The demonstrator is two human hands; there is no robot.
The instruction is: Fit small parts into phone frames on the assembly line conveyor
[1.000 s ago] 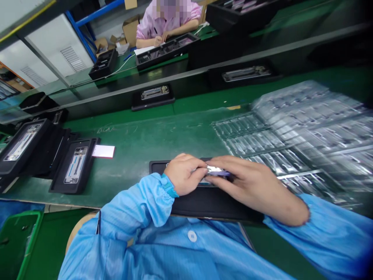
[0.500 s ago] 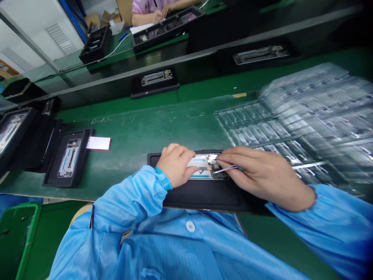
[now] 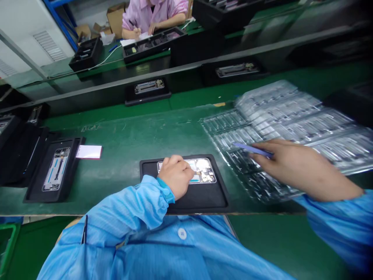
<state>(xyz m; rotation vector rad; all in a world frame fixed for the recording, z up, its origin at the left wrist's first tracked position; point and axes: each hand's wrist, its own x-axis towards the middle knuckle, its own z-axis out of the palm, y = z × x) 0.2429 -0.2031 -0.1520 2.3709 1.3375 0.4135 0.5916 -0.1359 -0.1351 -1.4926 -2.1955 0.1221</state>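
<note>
An opened phone (image 3: 205, 169), its circuit board and a blue strip showing, lies in a black foam tray (image 3: 201, 200) at the bench's front edge. With fingers curled, my left hand (image 3: 176, 175) holds the phone's left half and covers much of it. Off to the right, my right hand (image 3: 294, 165) grips purple tweezers (image 3: 253, 149) that point left. It hovers over a clear plastic blister tray (image 3: 230, 142) with rows of narrow pockets. Whether the tweezer tips hold anything is too small to tell.
More blister trays (image 3: 309, 120) are piled at the right. Another phone (image 3: 56, 169) in a black tray lies left, beside a white card (image 3: 89, 152). Two trayed phones sit along the back rail. Across the bench, a person in a pink sleeve (image 3: 177, 9) holds a pen.
My right hand with the tweezers has moved right, from the phone's circuit board to above the blister tray. My left hand stays on the phone, fingers more curled. The view has shifted slightly.
</note>
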